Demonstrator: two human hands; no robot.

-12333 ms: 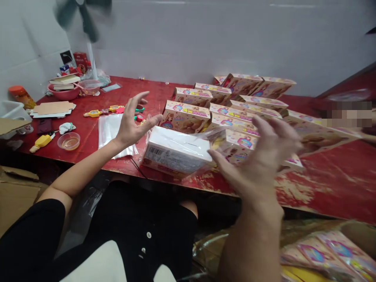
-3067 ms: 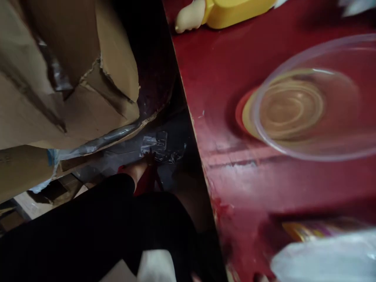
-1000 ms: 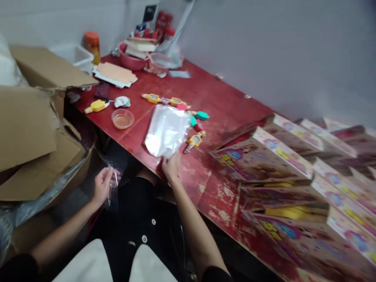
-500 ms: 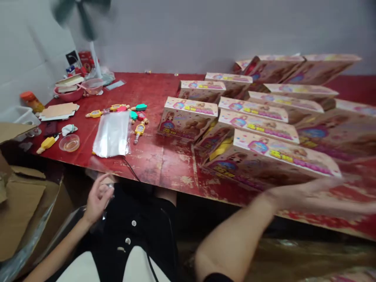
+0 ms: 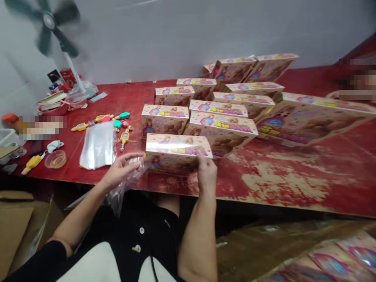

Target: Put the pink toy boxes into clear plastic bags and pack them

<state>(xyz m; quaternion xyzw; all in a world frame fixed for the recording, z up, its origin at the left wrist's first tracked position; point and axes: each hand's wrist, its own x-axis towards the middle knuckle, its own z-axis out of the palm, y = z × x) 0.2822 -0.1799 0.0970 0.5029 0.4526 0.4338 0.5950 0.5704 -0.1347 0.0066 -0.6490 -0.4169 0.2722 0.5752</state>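
My right hand [image 5: 206, 170] grips the right end of the nearest pink printed box [image 5: 173, 158], which stands at the table's front edge. At that box's left end, my left hand [image 5: 122, 170] holds a crumpled clear plastic bag [image 5: 129, 184], its fingers closed on it and close to the box. The bag hangs down over the table edge. Left of the hands lies a stack of flat clear bags [image 5: 98, 145], with small yellow, red and green toys [image 5: 125, 137] around its upper and right sides.
More printed boxes [image 5: 223, 131] stand in rows behind and to the right. A fan [image 5: 48, 21], bowls [image 5: 52, 109] and a round plastic tub [image 5: 55, 159] are at the left. Cardboard [image 5: 14, 223] lies below left. Packed boxes [image 5: 331, 262] show below right. Part of a person shows far right.
My right hand has come in from the right and taken hold of the nearest box, now further left. My left hand has risen to the box's left end with the clear bag. The view has shifted.
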